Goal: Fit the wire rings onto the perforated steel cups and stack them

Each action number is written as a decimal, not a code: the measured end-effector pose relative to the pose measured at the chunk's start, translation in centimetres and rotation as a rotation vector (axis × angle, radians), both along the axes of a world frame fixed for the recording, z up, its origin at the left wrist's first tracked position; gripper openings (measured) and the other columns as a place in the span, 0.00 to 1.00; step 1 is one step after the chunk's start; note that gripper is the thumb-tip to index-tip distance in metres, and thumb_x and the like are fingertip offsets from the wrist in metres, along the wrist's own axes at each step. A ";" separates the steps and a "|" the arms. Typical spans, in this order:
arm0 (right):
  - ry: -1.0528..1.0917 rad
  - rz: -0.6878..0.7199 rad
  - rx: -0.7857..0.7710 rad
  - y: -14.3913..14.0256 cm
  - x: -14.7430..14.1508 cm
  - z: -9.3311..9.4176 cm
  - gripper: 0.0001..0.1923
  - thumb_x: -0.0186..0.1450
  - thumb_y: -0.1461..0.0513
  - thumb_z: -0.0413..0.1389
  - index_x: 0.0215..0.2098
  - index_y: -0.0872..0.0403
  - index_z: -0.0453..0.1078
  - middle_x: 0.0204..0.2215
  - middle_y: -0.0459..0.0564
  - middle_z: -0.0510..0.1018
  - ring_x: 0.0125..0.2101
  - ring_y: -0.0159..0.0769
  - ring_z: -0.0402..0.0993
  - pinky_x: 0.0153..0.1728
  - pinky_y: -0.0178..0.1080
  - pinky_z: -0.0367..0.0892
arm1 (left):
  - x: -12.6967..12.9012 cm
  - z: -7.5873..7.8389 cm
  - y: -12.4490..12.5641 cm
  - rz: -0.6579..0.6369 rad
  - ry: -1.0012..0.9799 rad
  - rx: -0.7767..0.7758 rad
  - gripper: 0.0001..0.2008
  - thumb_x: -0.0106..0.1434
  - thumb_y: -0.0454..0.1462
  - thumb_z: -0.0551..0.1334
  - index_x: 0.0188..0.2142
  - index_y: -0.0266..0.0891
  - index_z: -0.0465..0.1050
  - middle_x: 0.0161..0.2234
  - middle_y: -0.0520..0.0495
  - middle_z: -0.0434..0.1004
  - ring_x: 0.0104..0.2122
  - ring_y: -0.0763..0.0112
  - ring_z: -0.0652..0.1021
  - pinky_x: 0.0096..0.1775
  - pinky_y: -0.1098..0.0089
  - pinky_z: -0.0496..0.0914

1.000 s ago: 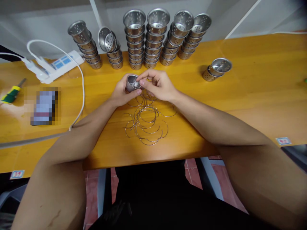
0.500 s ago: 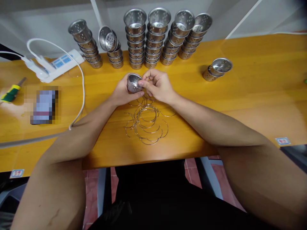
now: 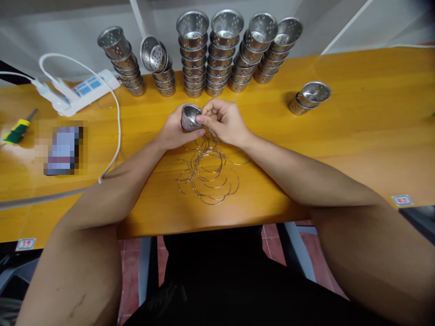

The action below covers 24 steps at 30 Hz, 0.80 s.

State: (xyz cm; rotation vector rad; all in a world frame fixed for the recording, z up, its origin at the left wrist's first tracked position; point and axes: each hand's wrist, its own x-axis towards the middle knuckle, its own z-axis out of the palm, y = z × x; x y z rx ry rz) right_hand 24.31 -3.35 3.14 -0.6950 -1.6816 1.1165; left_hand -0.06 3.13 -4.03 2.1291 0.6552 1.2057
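A small perforated metal cup point(image 3: 190, 118) is held tilted a little above the table, its mouth facing up and toward me. My left hand point(image 3: 174, 130) wraps around its left side and underneath, closed on it. On the cup's right rim, the thumb and bent fingers of my right hand point(image 3: 222, 118) pinch together; whether a thin wire is also between them cannot be made out. Below both hands a loose pile of curved wire rings point(image 3: 209, 170) lies on the wooden table point(image 3: 265, 203).
Stacks of perforated cups point(image 3: 193, 59) line the wall behind my hands. A shorter cup stack point(image 3: 307, 97) leans at the right. Leftward are a power strip point(image 3: 90, 90), a white cable point(image 3: 118, 122), a blurred-out phone point(image 3: 64, 149) and a green-and-yellow screwdriver point(image 3: 18, 130).
The whole view has shifted very slightly. Both hands keep the same hold at the cup, and nothing else has visibly moved.
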 end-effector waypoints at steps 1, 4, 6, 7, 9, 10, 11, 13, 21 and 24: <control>-0.009 -0.007 0.010 0.1 0.1 -0.2 0.41 0.69 0.22 0.74 0.43 0.45 0.73 0.33 0.46 0.78 0.25 0.34 0.66 0.21 0.39 0.62 | 0.0 0.0 0.0 0.008 0.006 -0.004 0.52 0.61 0.74 0.86 0.68 0.45 0.78 0.60 0.36 0.88 0.57 0.41 0.89 0.62 0.38 0.87; -0.062 -0.077 0.072 0.5 0.5 -0.8 0.40 0.70 0.22 0.74 0.49 0.45 0.77 0.40 0.48 0.80 0.28 0.35 0.68 0.25 0.40 0.69 | 0.2 -0.3 0.0 0.020 -0.007 -0.002 0.54 0.60 0.76 0.86 0.70 0.48 0.75 0.60 0.39 0.88 0.56 0.44 0.88 0.61 0.37 0.87; -0.104 -0.152 0.138 0.9 0.9 -1.2 0.41 0.70 0.23 0.74 0.55 0.45 0.78 0.47 0.51 0.82 0.30 0.36 0.69 0.29 0.42 0.74 | 0.3 -0.6 0.3 0.032 -0.032 0.017 0.55 0.59 0.77 0.86 0.71 0.51 0.73 0.59 0.41 0.87 0.54 0.47 0.87 0.59 0.37 0.86; -0.124 -0.185 0.172 1.1 1.1 -1.4 0.41 0.71 0.23 0.73 0.57 0.44 0.79 0.50 0.52 0.82 0.32 0.37 0.70 0.31 0.43 0.77 | 0.3 -0.7 0.4 0.041 -0.047 0.033 0.56 0.58 0.77 0.86 0.71 0.52 0.73 0.59 0.42 0.87 0.53 0.47 0.87 0.58 0.37 0.86; -0.163 -0.218 0.234 1.5 1.5 -1.6 0.40 0.74 0.23 0.70 0.58 0.45 0.81 0.53 0.53 0.82 0.35 0.39 0.73 0.38 0.45 0.81 | 0.4 -0.9 0.8 0.065 -0.086 0.079 0.56 0.59 0.77 0.86 0.71 0.52 0.71 0.58 0.42 0.86 0.52 0.48 0.87 0.57 0.38 0.86; -0.180 -0.220 0.263 1.6 1.6 -1.6 0.39 0.76 0.23 0.68 0.58 0.45 0.82 0.53 0.54 0.82 0.37 0.40 0.75 0.40 0.46 0.82 | 0.4 -1.0 1.0 0.074 -0.100 0.101 0.55 0.61 0.77 0.85 0.71 0.53 0.71 0.58 0.42 0.86 0.52 0.49 0.87 0.56 0.39 0.86; -0.195 -0.217 0.288 1.7 1.7 -1.5 0.39 0.78 0.23 0.65 0.58 0.45 0.83 0.53 0.54 0.82 0.38 0.41 0.76 0.42 0.47 0.83 | 0.5 -1.0 1.1 0.081 -0.111 0.123 0.53 0.62 0.76 0.85 0.71 0.53 0.71 0.58 0.42 0.86 0.52 0.49 0.87 0.56 0.40 0.86; -0.218 -0.201 0.328 1.6 1.8 -1.4 0.38 0.81 0.24 0.62 0.59 0.45 0.85 0.53 0.55 0.82 0.41 0.44 0.78 0.46 0.49 0.85 | 0.5 -0.8 1.1 0.097 -0.135 0.164 0.52 0.66 0.78 0.81 0.71 0.52 0.71 0.59 0.42 0.86 0.52 0.51 0.87 0.54 0.43 0.86; -0.325 -0.120 0.455 1.2 1.8 -1.9 0.35 0.86 0.30 0.59 0.67 0.45 0.87 0.66 0.62 0.82 0.67 0.60 0.81 0.75 0.67 0.80 | 0.5 3.9 -3.4 0.210 0.166 -0.030 0.57 0.74 0.87 0.61 0.76 0.46 0.59 0.64 0.43 0.79 0.69 0.53 0.78 0.69 0.44 0.75; -0.358 -0.071 0.471 1.1 1.7 -2.5 0.35 0.87 0.32 0.60 0.72 0.47 0.86 0.71 0.63 0.79 0.71 0.61 0.79 0.80 0.68 0.75 | 0.6 4.8 -4.2 0.182 0.178 -0.062 0.59 0.72 0.88 0.61 0.75 0.45 0.59 0.63 0.42 0.78 0.69 0.53 0.78 0.68 0.43 0.76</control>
